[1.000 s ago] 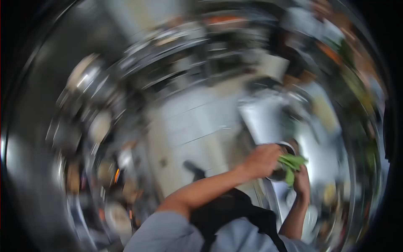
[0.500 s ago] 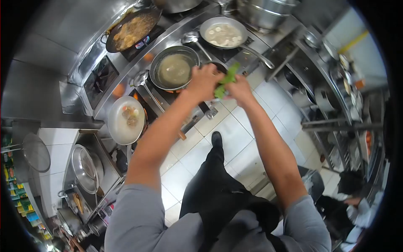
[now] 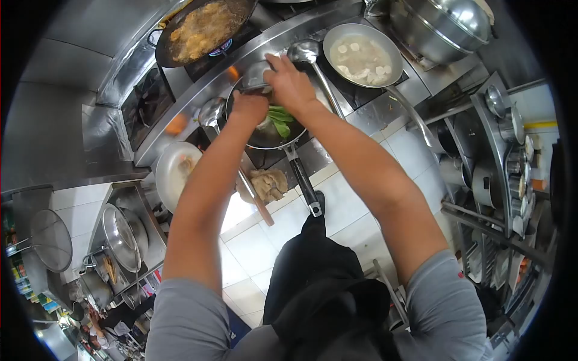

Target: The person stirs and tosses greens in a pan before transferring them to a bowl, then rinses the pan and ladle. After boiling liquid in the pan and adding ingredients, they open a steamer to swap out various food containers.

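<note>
Both my hands are over a dark frying pan [image 3: 272, 146] on the stove. Green leaves [image 3: 280, 123] lie in it, partly covered by my hands. My right hand [image 3: 290, 83] grips the side of a small metal bowl [image 3: 256, 76], which is tilted above the pan's far side. Close to the bowl's lower rim, my left hand [image 3: 249, 108] is closed with curled fingers; what it holds, if anything, is hidden. The pan's black handle [image 3: 302, 180] points back toward my body.
A wok of frying food [image 3: 208, 30] stands back left, a pan of pale slices in liquid [image 3: 363, 57] back right. Ladles [image 3: 304, 52] [image 3: 212, 112] flank the middle pan. A white pan [image 3: 171, 174] is left, near a crumpled cloth [image 3: 268, 184]. Racks of pots [image 3: 481, 171] stand right.
My hands have moved from the near right edge of the pan to over it. The greens, earlier between my hands, now lie in the pan, and the metal bowl is held there. The view has shifted.
</note>
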Demonstrator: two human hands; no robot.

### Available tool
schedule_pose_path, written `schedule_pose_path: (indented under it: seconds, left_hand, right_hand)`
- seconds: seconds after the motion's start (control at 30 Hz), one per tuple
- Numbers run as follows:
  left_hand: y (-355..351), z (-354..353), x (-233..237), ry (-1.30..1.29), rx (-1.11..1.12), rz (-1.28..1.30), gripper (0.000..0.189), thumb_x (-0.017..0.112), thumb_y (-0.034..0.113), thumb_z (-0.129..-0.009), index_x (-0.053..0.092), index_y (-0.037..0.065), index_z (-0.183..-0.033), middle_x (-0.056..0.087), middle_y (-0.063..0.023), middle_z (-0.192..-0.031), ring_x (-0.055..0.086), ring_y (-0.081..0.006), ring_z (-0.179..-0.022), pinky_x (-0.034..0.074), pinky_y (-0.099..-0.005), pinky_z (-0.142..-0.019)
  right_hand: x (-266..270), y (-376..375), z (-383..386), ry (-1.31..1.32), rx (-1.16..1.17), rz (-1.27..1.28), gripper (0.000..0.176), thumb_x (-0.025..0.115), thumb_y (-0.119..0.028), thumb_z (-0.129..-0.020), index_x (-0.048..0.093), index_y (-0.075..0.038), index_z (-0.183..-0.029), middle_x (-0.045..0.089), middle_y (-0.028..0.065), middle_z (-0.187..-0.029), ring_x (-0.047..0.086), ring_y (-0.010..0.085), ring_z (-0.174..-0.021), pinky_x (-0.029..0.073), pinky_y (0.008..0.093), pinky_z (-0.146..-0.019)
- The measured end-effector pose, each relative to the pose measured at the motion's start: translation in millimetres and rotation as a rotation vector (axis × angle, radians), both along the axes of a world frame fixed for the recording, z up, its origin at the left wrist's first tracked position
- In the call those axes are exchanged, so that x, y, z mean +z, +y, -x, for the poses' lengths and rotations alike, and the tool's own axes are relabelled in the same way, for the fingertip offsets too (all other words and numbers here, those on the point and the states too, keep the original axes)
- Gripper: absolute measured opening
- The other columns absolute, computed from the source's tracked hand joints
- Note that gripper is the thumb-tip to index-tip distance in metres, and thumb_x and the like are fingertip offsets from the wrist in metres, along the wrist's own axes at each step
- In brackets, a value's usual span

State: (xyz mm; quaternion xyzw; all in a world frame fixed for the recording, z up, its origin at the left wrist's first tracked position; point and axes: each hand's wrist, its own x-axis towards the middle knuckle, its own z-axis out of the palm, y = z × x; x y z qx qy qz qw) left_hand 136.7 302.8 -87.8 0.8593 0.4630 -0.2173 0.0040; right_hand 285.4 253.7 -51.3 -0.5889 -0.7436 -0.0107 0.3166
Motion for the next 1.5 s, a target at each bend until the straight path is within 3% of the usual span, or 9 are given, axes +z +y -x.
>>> schedule_pose_path:
  seconds: [0.27,0.33,0.4,0.53,0.83,1.03,1.27,1.33,1.5]
  left_hand:
    - [-183,-5,203,-1.152,0.393,0.107,0.035,0.06,0.008,-0.093,0.062,0.002,-0.127,0.066,-0.0161,-0.12,0.06,-0.0265,-0.117,0.044,-0.0354,-0.101]
    - [-239,-21,181,-1.251,0.23,0.118,0.041,0.054,0.015,-0.1,0.052,-0.004,-0.136,0.06,-0.0182,-0.131,0.057,-0.0256,-0.121,0.045,-0.0374,-0.103]
    - [-256,-65,120,-1.25,-0.109,0.036,0.05,0.055,0.02,-0.099,0.044,-0.006,-0.141,0.051,-0.0279,-0.136,0.052,-0.035,-0.127,0.041,-0.0437,-0.106]
    - [-324,-150,49,-0.967,-0.965,0.214,0.056,0.053,0.03,-0.102,0.045,-0.012,-0.138,0.056,-0.0322,-0.125,0.059,-0.037,-0.11,0.048,-0.0449,-0.092]
    - [-793,-238,206,-0.327,-1.561,1.302,0.051,0.045,0.007,-0.089,0.043,-0.006,-0.138,0.059,-0.0333,-0.121,0.057,-0.048,-0.113,0.044,-0.0507,-0.096]
    - [-1143,-186,76,-0.174,-1.791,1.178,0.046,0.046,0.013,-0.089,0.046,-0.009,-0.13,0.062,-0.0322,-0.116,0.061,-0.0474,-0.107,0.048,-0.048,-0.094]
    - [-1267,-172,-12,0.35,-1.343,1.128,0.04,0.048,0.023,-0.095,0.055,-0.013,-0.113,0.065,-0.031,-0.106,0.064,-0.043,-0.103,0.05,-0.0497,-0.088]
    - [-1258,-166,-12,-0.467,-1.945,0.853,0.041,0.053,0.03,-0.096,0.06,-0.009,-0.107,0.066,-0.0286,-0.103,0.064,-0.0423,-0.101,0.049,-0.05,-0.087]
    - [-1148,-128,93,-0.313,-2.397,0.955,0.031,0.055,0.026,-0.091,0.068,0.006,-0.111,0.068,-0.0215,-0.1,0.064,-0.0405,-0.095,0.051,-0.0504,-0.084]
  right_hand:
    - [-49,-96,-51,1.06,-0.506,0.404,0.014,0.061,-0.011,-0.078,0.06,-0.003,-0.09,0.06,0.0171,-0.095,0.057,0.0333,-0.081,0.05,0.042,-0.074]
    - [-99,-204,-82,0.704,-0.219,0.61,0.025,0.058,-0.021,-0.088,0.06,-0.001,-0.102,0.062,0.0193,-0.098,0.057,0.0295,-0.089,0.049,0.0469,-0.078]
    - [-44,-308,-92,1.799,-0.656,0.479,0.017,0.063,-0.017,-0.083,0.052,-0.005,-0.077,0.054,0.009,-0.071,0.055,0.0233,-0.063,0.045,0.0488,-0.053]
    - [6,-519,-76,1.981,-0.801,0.001,0.028,0.063,0.002,-0.07,0.066,-0.004,-0.098,0.061,0.0023,-0.08,0.06,0.0136,-0.066,0.052,0.0325,-0.052]
    - [39,-857,169,2.062,-0.934,-1.485,0.038,0.067,-0.032,-0.092,0.05,-0.011,-0.118,0.056,0.0084,-0.106,0.063,0.0291,-0.1,0.059,0.0506,-0.08]
    - [-59,-948,360,1.218,-2.289,-2.579,0.034,0.058,-0.023,-0.091,0.045,-0.01,-0.119,0.053,0.0109,-0.109,0.06,0.0284,-0.09,0.057,0.0466,-0.071]
    - [-55,-1016,408,1.234,-2.345,-2.361,0.038,0.057,-0.008,-0.085,0.045,-0.005,-0.121,0.053,0.0124,-0.104,0.06,0.022,-0.083,0.062,0.0411,-0.06]
    - [-85,-1027,420,1.268,-2.378,-2.305,0.043,0.057,-0.005,-0.084,0.043,-0.005,-0.125,0.055,0.0131,-0.106,0.063,0.0236,-0.085,0.063,0.0437,-0.064]
    - [-84,-1036,415,1.41,-2.348,-2.141,0.025,0.052,0.001,-0.08,0.049,-0.005,-0.104,0.061,0.0108,-0.098,0.068,0.0264,-0.086,0.063,0.0448,-0.066]
